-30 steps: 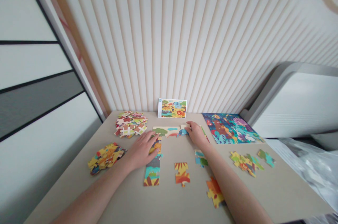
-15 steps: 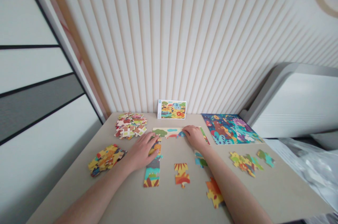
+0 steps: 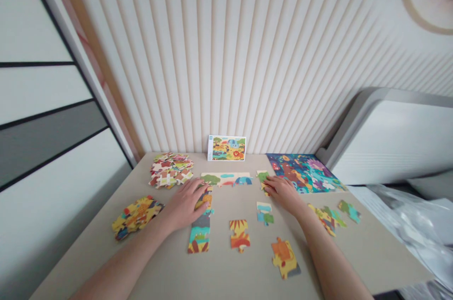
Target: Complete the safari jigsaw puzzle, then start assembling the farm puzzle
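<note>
A partly joined animal jigsaw lies mid-table: a top row (image 3: 226, 178) with a tree and a blue elephant, and a left column (image 3: 199, 234) with water and a green crocodile. My left hand (image 3: 186, 203) lies over the upper left column, fingers apart, hiding part of it. My right hand (image 3: 285, 192) has its fingertips closed on the edge of a green-and-yellow puzzle piece (image 3: 262, 177), just right of the top row with a gap between. Below it rests a blue-and-green joined piece (image 3: 264, 213). A lion-mane section (image 3: 239, 235) and an orange-yellow section (image 3: 285, 257) lie nearer me.
A picture card (image 3: 227, 148) leans on the ribbed wall. Piles of loose pieces, one red-white (image 3: 171, 170) and one yellow (image 3: 137, 215), sit left. A dark finished puzzle (image 3: 309, 172) is back right, with loose pieces (image 3: 327, 219) in front. Clear plastic (image 3: 410, 215) lies beyond the table's right edge.
My right hand has moved right, off the elephant end of the top row, onto the green-and-yellow piece, which has shifted slightly left. My left hand stays in place.
</note>
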